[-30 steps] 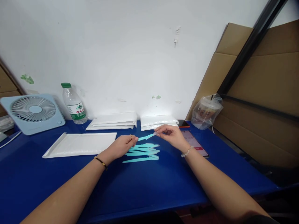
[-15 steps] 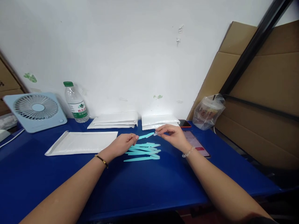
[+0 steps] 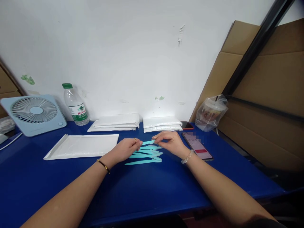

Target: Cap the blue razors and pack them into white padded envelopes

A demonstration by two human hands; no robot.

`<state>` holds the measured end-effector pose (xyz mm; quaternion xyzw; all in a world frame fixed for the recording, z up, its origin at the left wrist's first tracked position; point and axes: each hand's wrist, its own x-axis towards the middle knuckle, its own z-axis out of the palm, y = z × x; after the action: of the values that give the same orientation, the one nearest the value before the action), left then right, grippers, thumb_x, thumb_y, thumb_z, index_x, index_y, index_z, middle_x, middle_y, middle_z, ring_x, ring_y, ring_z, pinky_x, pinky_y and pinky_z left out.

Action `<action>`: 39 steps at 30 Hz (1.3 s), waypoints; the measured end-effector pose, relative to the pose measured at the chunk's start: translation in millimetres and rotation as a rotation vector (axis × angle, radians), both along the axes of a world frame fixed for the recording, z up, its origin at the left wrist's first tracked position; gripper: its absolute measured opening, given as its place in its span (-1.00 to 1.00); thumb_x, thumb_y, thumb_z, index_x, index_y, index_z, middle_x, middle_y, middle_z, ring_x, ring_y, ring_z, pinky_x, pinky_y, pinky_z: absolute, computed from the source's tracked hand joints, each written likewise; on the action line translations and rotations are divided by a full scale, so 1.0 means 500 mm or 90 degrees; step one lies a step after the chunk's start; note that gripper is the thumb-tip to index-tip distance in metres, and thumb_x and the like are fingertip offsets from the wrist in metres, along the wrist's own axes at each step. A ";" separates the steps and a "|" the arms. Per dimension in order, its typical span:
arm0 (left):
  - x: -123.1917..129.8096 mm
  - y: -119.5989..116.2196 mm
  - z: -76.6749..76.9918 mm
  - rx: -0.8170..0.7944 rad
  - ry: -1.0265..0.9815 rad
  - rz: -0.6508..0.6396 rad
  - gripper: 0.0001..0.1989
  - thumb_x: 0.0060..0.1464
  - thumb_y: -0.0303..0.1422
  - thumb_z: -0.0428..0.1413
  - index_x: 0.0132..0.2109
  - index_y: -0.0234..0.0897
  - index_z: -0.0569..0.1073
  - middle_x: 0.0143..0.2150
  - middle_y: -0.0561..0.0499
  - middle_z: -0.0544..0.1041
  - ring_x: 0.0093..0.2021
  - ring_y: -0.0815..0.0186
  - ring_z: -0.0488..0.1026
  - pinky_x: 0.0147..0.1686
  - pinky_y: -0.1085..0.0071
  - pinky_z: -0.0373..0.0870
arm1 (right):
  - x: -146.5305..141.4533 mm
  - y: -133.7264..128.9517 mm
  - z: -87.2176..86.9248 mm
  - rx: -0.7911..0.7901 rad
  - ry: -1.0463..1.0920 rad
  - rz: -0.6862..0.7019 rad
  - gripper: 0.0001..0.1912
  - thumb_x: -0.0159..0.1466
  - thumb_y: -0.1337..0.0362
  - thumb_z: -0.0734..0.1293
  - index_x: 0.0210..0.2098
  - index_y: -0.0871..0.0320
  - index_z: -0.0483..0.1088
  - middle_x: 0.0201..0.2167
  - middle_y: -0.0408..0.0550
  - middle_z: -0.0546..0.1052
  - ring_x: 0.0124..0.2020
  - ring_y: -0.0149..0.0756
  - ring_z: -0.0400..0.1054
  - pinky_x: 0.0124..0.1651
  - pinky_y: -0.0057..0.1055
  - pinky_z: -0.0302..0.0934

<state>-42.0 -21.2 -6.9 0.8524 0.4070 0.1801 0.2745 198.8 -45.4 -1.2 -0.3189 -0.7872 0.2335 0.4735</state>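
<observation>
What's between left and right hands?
Head view: one thin turquoise tool spans the gap, left hand holding one side, right hand fingers at the other.

Place: a workshop corner is suggested
Bench (image 3: 152, 193): blue-topped, set against scuffed wall (image 3: 128, 57) at twelve o'clock
Cardboard (image 3: 280, 72): propped at two o'clock

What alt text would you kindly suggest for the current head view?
A left hand and right hand hold a turquoise tool by similar tools on a blue table. White packets, a fan, a bottle, two phones and a bagged cup sit beside or beyond them.
</observation>
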 end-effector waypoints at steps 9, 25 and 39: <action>0.005 -0.007 0.001 0.160 0.069 0.018 -0.46 0.06 0.09 -0.06 0.04 -0.16 0.35 -0.03 -0.07 0.41 -0.02 0.13 0.31 -0.09 0.29 0.22 | -0.003 0.008 -0.012 -0.013 -0.038 -0.033 -0.85 0.12 0.45 0.32 -0.44 0.12 0.52 -0.31 -0.05 0.57 -0.23 -0.29 0.47 -0.19 -0.36 0.37; 0.043 -0.034 -0.024 0.225 0.272 -0.071 -0.83 0.11 -0.35 -0.06 -0.19 -0.31 0.36 -0.22 -0.10 0.44 -0.26 0.21 0.40 -0.24 0.31 0.33 | -0.055 -0.025 -0.012 0.002 -0.552 -0.040 -0.79 0.18 0.37 0.27 -0.16 0.18 0.35 -0.23 0.02 0.38 -0.20 -0.23 0.27 -0.17 -0.32 0.23; 0.064 -0.047 -0.016 0.155 0.178 0.015 -0.84 0.13 -0.28 -0.06 -0.18 -0.24 0.29 -0.37 -0.02 0.47 -0.40 0.21 0.44 -0.44 0.39 0.24 | -0.025 -0.043 0.040 -0.046 -0.382 -0.101 -0.65 0.09 0.29 0.38 -0.12 0.05 0.33 -0.32 -0.11 0.48 -0.33 -0.27 0.37 -0.30 -0.39 0.20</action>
<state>-10.2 -44.9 -15.1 0.8914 0.4261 0.1110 0.1077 186.5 -66.9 18.9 -0.4505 -0.8557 0.1188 0.2250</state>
